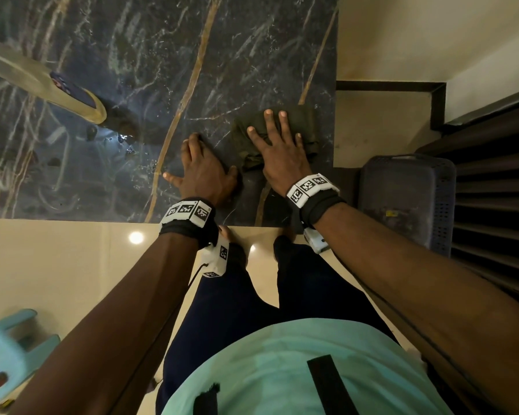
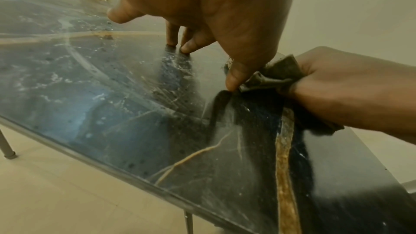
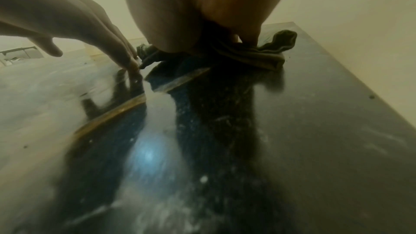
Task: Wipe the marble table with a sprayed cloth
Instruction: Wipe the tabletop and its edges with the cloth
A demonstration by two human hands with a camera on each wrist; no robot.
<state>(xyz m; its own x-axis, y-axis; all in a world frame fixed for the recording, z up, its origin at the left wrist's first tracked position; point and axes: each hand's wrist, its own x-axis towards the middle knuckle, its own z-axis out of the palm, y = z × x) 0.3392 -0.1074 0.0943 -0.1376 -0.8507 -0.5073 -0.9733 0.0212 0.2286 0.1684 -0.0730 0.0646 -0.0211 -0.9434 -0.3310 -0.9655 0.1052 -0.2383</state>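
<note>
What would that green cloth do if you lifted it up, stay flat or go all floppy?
Probably floppy: the cloth is already bunched into soft folds under the right hand, and a loose corner curls up in the right wrist view. It likely slides easily, since the marble table looks smooth and shiny. It seems light for its size.

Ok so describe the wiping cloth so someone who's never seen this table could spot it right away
Start at the dark marble table with gold veins and go to its near right corner. There the right hand presses flat on a crumpled olive-green cloth. It is the only soft, matte thing on the glossy top; the left hand beside it rests on bare stone.
</note>
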